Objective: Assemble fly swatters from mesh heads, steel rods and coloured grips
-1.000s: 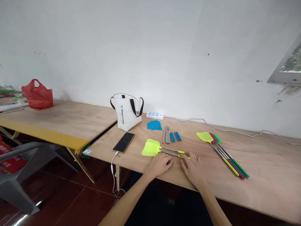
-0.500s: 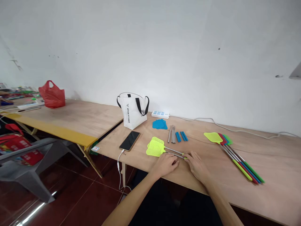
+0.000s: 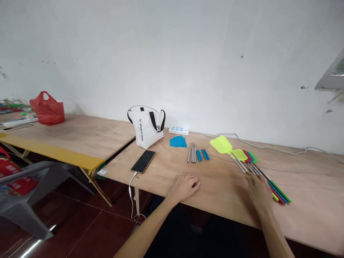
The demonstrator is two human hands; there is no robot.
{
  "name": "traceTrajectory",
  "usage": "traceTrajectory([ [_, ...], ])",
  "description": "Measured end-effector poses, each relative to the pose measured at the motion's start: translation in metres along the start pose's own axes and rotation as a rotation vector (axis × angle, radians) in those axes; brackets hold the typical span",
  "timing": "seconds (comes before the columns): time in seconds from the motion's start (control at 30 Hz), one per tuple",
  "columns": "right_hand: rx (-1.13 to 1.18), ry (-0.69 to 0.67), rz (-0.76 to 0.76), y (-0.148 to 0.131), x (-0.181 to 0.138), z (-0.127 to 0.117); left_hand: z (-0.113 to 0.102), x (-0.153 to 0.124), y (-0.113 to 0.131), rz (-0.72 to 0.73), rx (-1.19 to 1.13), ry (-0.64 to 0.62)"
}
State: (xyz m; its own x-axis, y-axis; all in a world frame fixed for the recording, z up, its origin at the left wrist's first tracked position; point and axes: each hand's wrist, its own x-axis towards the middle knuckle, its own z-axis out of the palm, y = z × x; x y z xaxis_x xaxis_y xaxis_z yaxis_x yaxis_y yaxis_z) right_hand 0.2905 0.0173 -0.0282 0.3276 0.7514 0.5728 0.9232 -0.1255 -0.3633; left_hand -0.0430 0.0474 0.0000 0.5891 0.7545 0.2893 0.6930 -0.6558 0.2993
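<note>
My right hand (image 3: 258,190) is closed round the grip end of yellow-green fly swatters (image 3: 220,144), which look like two lying together. Their heads point away from me to the upper left. Directly beneath and beside them lies a row of fly swatters with yellow, red, blue and green handles (image 3: 281,190), partly hidden by my hand. My left hand (image 3: 185,187) rests on the table with loosely bent fingers and holds nothing. Beyond it lie blue swatter heads (image 3: 177,141), several metal rods (image 3: 192,153) and short blue handle tubes (image 3: 202,155).
A phone (image 3: 143,161) on a charging cable lies left on the wooden table (image 3: 220,186). Behind it stand a white bag (image 3: 147,130) and a power strip (image 3: 178,130), its cord running along the wall. A second table (image 3: 94,132) carries a red plastic bag (image 3: 48,109).
My right hand has carried the yellow-green swatters from in front of me to the right, over the row of swatters. My left hand has come off them and stays on the table.
</note>
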Motion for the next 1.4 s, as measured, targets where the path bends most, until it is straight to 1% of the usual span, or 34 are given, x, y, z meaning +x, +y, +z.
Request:
traceTrajectory([
  [0.07,-0.127,-0.020,0.046,0.019,0.000,-0.003,0.000,0.000,0.000,0.008,-0.006,-0.006],
  [0.13,-0.249,-0.077,0.041,0.032,-0.001,-0.003,0.001,0.001,0.000,0.006,-0.011,-0.009],
  [0.2,-0.330,-0.132,0.022,0.036,-0.003,-0.002,0.002,0.001,-0.001,0.001,-0.013,-0.006],
  [0.27,-0.363,-0.160,0.023,0.035,-0.004,0.000,0.003,0.000,-0.002,0.006,-0.008,0.000],
  [0.37,-0.365,-0.152,0.036,0.028,-0.005,0.000,0.002,0.000,-0.002,0.018,-0.003,0.005],
  [0.47,-0.375,-0.097,0.060,0.024,-0.006,-0.002,0.001,0.000,-0.002,0.016,-0.005,0.001],
  [0.6,-0.412,-0.036,0.109,0.028,-0.008,-0.007,0.002,0.000,-0.002,0.010,-0.004,0.004],
  [0.67,-0.395,-0.061,0.121,0.035,-0.008,-0.009,0.003,0.000,-0.002,0.016,-0.007,0.011],
  [0.8,-0.354,-0.153,0.165,0.053,-0.005,-0.011,0.004,0.000,-0.002,0.011,-0.010,0.006],
  [0.87,-0.348,-0.179,0.191,0.057,-0.004,-0.011,0.003,0.000,-0.001,0.009,-0.012,0.004],
  [1.03,-0.351,-0.194,0.233,0.051,-0.004,-0.014,0.002,0.000,-0.001,0.014,-0.026,0.006],
  [1.17,-0.356,-0.173,0.231,0.044,-0.007,-0.016,0.000,0.000,0.000,0.003,-0.036,-0.003],
  [1.4,-0.344,-0.186,0.265,0.045,-0.005,-0.015,0.001,0.001,0.000,0.010,-0.019,-0.001],
])
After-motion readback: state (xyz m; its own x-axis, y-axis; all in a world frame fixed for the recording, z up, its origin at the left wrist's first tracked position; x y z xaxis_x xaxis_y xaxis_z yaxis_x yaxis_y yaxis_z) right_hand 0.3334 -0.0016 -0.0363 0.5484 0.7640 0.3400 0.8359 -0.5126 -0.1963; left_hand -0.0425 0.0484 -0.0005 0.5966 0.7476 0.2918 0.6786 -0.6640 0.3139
